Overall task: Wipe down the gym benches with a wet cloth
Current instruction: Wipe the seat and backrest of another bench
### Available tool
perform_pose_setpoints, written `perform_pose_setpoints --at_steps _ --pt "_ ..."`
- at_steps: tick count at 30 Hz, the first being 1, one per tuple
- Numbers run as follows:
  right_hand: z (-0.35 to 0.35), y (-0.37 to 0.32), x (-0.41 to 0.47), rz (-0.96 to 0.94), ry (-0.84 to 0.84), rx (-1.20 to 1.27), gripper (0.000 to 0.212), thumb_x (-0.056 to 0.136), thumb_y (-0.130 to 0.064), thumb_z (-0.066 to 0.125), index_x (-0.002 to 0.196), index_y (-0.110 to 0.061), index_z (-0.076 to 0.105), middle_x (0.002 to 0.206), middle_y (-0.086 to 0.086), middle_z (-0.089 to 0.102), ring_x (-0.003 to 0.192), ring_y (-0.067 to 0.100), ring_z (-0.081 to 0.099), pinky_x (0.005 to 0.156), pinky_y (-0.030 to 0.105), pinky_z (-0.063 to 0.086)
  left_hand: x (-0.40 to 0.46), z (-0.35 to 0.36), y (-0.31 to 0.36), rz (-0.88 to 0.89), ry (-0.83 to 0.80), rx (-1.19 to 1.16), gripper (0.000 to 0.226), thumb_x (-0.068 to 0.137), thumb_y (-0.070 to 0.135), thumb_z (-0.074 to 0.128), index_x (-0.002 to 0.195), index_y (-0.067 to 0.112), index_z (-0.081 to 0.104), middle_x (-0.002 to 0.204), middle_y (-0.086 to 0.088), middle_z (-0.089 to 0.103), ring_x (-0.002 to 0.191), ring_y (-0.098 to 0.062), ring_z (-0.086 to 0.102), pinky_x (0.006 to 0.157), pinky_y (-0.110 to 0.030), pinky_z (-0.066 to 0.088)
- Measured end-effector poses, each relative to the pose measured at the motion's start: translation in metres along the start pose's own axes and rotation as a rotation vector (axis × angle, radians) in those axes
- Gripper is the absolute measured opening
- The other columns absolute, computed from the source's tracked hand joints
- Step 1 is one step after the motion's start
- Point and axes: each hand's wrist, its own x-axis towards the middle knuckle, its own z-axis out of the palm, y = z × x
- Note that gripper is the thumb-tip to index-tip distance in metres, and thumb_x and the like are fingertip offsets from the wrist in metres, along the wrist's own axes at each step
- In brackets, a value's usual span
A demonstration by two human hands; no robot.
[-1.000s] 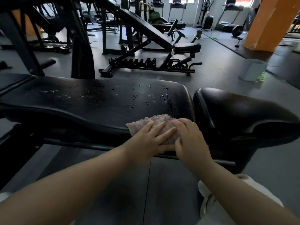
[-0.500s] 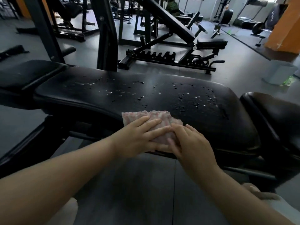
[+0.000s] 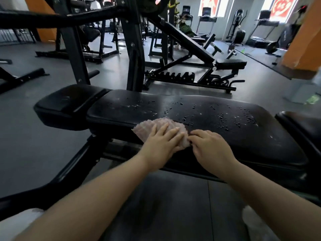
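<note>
A black padded gym bench (image 3: 217, 136) runs across in front of me, its top dotted with water drops. A pale pink cloth (image 3: 149, 126) lies on the bench's near edge, left of the middle. My left hand (image 3: 161, 143) presses flat on the cloth with straight fingers. My right hand (image 3: 210, 146) rests beside it, fingertips touching the cloth's right edge. A second black pad (image 3: 69, 105) adjoins the bench on the left, and another pad (image 3: 302, 126) sits at the right.
A black rack upright (image 3: 135, 49) rises just behind the bench. An adjustable incline bench (image 3: 191, 66) stands farther back on the grey floor. A pale bucket (image 3: 298, 91) sits at the right by an orange pillar (image 3: 305, 37). Treadmills line the far wall.
Both hands have slid the cloth leftward along the bench's near edge. My view has turned left, showing the left pad and more of the wet surface to the right.
</note>
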Motion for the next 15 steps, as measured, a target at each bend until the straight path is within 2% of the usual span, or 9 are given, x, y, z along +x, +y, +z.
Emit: perform_pose_setpoints --at_steps 2,5,7,9,12,15 --pt "-0.008 0.008 0.001 0.039 -0.052 -0.030 0.027 0.069 -0.010 0.051 0.084 -0.014 0.073 0.091 0.004 0.070 0.074 0.027 0.066 0.068 0.038 0.053 0.008 0.005 0.024 -0.082 0.017 -0.030 0.049 0.089 0.042 0.034 0.125 0.020 0.060 0.122 -0.006 0.063 0.113 -0.040 0.057 0.092 -0.063 0.042" --pt "0.000 0.012 0.015 0.078 -0.040 -0.037 0.025 0.074 -0.007 0.047 0.083 -0.013 0.070 0.089 0.002 0.067 0.079 0.026 0.063 0.072 0.035 0.048 0.008 0.022 0.020 -0.049 0.115 -0.022 0.049 0.092 0.044 0.034 0.136 0.027 0.044 0.129 -0.005 0.059 0.120 -0.035 0.051 0.102 -0.057 0.032" --pt "0.012 0.007 0.028 0.050 0.035 -0.006 0.028 0.070 -0.009 0.039 0.074 -0.012 0.067 0.079 0.002 0.066 0.068 0.025 0.062 0.061 0.033 0.049 0.003 0.034 -0.009 0.031 0.146 0.041 0.049 0.092 0.042 0.034 0.140 0.028 0.035 0.132 -0.005 0.057 0.122 -0.033 0.048 0.101 -0.054 0.029" --pt "0.023 -0.001 0.042 0.001 0.072 0.009 0.024 0.065 -0.006 0.044 0.072 -0.011 0.066 0.074 0.003 0.065 0.062 0.026 0.060 0.054 0.032 0.049 -0.007 0.040 -0.041 0.033 0.138 0.111 0.049 0.092 0.041 0.034 0.139 0.027 0.034 0.134 -0.006 0.055 0.125 -0.032 0.045 0.102 -0.052 0.028" --pt "0.038 -0.021 0.064 -0.068 0.082 0.037 0.021 0.061 -0.002 0.056 0.078 -0.010 0.067 0.078 0.004 0.067 0.064 0.026 0.060 0.054 0.032 0.050 -0.031 0.036 -0.093 -0.086 0.155 0.166 0.046 0.092 0.039 0.035 0.136 0.025 0.038 0.132 -0.008 0.057 0.123 -0.030 0.045 0.103 -0.049 0.028" --pt "0.047 -0.044 0.075 -0.110 0.099 0.013 0.022 0.070 -0.014 0.056 0.086 -0.012 0.071 0.085 0.002 0.070 0.071 0.026 0.063 0.059 0.035 0.054 -0.058 0.025 -0.139 -0.198 0.124 0.189 0.044 0.094 0.040 0.033 0.135 0.024 0.040 0.131 -0.008 0.057 0.123 -0.030 0.046 0.103 -0.050 0.029"
